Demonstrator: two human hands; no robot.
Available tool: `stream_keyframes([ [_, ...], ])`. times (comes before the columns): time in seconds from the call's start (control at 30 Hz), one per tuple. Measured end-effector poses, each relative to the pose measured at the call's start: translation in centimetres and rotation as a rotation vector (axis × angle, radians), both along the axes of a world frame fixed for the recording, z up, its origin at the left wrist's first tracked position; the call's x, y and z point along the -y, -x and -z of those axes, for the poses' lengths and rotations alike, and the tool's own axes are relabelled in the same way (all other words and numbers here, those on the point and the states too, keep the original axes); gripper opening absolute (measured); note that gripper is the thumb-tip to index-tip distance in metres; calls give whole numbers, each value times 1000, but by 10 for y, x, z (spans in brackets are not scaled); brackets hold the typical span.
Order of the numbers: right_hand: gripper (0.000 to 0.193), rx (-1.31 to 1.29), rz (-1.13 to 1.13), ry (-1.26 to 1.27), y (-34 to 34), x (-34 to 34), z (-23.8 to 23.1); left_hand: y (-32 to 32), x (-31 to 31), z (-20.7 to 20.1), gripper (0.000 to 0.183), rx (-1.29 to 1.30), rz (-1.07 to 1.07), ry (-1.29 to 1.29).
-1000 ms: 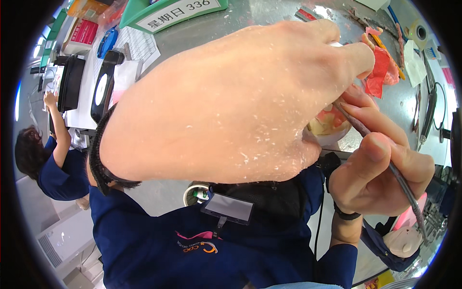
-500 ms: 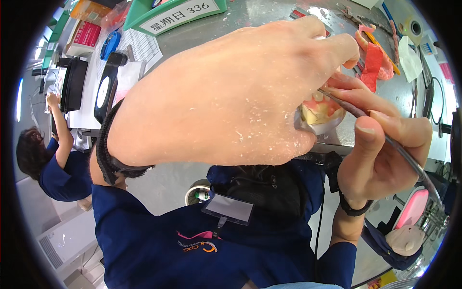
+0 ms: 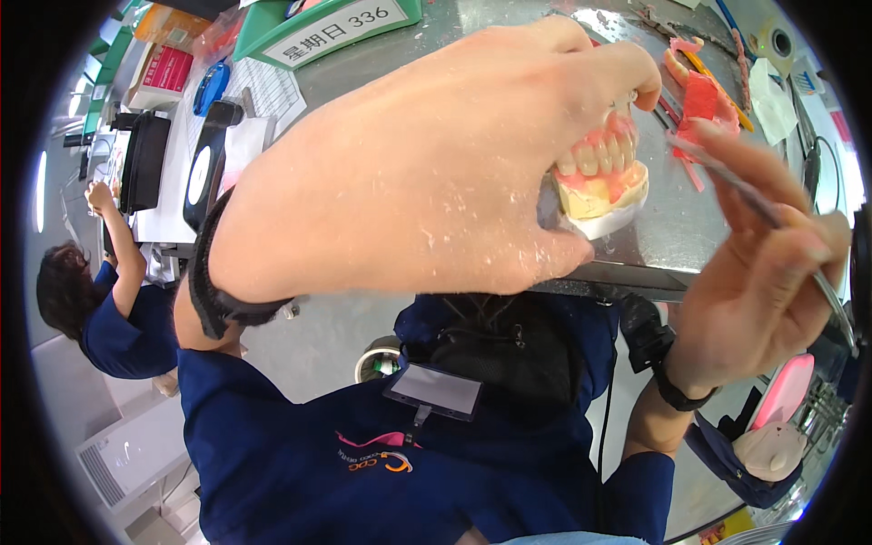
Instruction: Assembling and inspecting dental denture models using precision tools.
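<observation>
My left hand (image 3: 436, 163) is wrapped round a dental model (image 3: 604, 186), with its back toward me and flecks of pale debris on the skin. The model shows a row of teeth set in pink wax over a yellow and white plaster base; its left part is hidden behind my fingers. To the right, my right hand (image 3: 758, 272) grips a thin metal wax carving tool (image 3: 767, 211) like a pen. The tool's tip is apart from the model, near a red wax sheet (image 3: 701, 104) on the bench.
A grey metal bench (image 3: 454, 38) carries wax scraps and an orange-yellow stick tool (image 3: 738, 111). A green bin (image 3: 263, 36) with a label stands at the back left, near a blue round object (image 3: 211, 88). A tape roll (image 3: 779, 41) is far right. Another person (image 3: 118, 318) works at left.
My right hand has moved right, taking the tool away from the model. More of the teeth now show, and the model appears tilted differently in my left hand.
</observation>
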State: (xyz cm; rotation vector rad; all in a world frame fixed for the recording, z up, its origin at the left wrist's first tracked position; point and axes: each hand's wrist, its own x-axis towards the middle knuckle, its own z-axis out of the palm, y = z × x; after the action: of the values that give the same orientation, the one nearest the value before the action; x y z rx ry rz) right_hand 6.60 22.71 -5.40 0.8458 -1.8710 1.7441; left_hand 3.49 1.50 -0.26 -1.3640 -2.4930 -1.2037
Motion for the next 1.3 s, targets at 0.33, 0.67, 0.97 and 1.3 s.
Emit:
stream_keyframes([
  [0.33, 85, 460, 8, -12, -34, 21, 0, -13, -1, 0, 54, -142, 95, -155],
  [0.67, 98, 563, -60, 178, -49, 20, -8, -18, 10, -2, 54, -247, 175, -294],
  [0.97, 97, 588, -54, 229, -59, 19, -12, -32, 7, -15, 52, -250, 123, -216],
  [1.3, 101, 608, -50, 201, -59, 13, -21, -20, 8, -9, 58, -241, 127, -190],
])
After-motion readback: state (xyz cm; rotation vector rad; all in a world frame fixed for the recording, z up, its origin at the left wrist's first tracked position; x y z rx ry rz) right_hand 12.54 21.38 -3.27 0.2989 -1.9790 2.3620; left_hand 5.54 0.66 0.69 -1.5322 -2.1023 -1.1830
